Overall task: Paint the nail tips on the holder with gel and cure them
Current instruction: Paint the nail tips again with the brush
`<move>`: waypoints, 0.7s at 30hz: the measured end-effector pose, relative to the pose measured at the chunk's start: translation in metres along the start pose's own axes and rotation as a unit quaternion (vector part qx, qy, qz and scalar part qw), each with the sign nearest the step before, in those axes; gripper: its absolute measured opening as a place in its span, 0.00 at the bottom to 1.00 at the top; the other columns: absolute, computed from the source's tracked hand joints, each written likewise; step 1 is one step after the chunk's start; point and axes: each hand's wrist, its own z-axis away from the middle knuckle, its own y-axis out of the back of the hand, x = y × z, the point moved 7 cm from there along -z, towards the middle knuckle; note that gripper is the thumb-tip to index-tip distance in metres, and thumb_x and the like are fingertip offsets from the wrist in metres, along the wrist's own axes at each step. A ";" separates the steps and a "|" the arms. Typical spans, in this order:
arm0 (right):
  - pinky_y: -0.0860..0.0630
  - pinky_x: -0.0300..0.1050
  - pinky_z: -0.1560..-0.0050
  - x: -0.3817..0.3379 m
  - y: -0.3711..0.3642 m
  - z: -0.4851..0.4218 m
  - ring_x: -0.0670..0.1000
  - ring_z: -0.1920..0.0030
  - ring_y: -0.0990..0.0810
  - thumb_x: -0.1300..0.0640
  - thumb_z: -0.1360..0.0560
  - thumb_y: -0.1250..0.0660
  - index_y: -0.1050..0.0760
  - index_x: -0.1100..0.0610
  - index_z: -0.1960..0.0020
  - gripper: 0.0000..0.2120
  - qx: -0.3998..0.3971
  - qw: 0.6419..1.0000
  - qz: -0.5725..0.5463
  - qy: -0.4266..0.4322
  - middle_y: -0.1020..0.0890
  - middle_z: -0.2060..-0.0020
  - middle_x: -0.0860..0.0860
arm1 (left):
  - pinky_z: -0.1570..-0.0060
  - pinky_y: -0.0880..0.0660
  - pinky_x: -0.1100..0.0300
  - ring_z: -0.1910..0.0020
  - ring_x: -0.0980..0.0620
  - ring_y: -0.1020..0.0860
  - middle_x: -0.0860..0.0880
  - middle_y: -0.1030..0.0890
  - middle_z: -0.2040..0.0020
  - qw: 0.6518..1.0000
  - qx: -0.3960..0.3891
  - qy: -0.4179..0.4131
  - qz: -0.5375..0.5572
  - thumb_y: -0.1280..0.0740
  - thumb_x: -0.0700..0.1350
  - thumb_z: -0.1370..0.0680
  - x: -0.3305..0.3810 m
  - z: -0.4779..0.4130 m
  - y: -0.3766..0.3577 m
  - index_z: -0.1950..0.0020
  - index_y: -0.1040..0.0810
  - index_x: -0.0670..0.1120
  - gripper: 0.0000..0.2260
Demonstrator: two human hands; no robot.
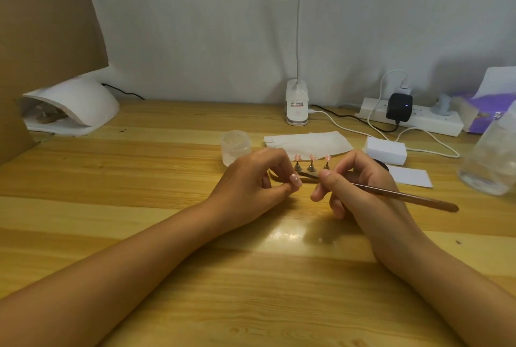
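Both hands are on the wooden table (pixel 251 277), and the holder (pixel 310 169) is at 12 o'clock, just past my fingertips.

- Holder: the long axis runs 9-to-3 across me. Three small stands sit in a row, each with a pink nail tip (pixel 312 157) on top, leaning towards me.
- Right hand (pixel 365 187): thumb and fingers are curled round the brush (pixel 405 196) in a pen grip. The brush axis runs from the handle end at 4 o'clock to the bristle end at 10 o'clock. The bristles are low by the foot of the middle stand. I can't tell whether they're touching anything.
- Left hand (pixel 248 182): the fingers are curled in with the thumb against them, right at the holder's 9 o'clock end. It looks like it's steadying the base, but the fingers hide the contact, so I can't tell if it's actually gripping.
- Nearness: the right hand is closest to the 3 o'clock tip, and the left hand covers the 9 o'clock end.

My read is that I'm mid-painting, and the next stroke needs the bristles lifted from base level up onto a tip face. The brush crosses the row at a diagonal, so the sweep could clip a neighbouring stand.

The curing lamp (pixel 75 104) is well off at 10 o'clock, on the left hand's side. Curing isn't done yet for this row.
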 end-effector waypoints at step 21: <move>0.27 0.37 0.73 0.001 -0.001 0.000 0.46 0.74 0.25 0.58 0.22 0.35 0.29 0.58 0.56 0.06 0.009 0.998 0.056 -0.005 0.18 0.70 0.52 | 0.69 0.33 0.71 0.66 0.62 0.26 0.52 0.20 0.58 1.000 -0.007 -0.007 0.006 0.24 0.42 0.27 0.003 0.000 0.001 0.58 0.21 0.47 0.06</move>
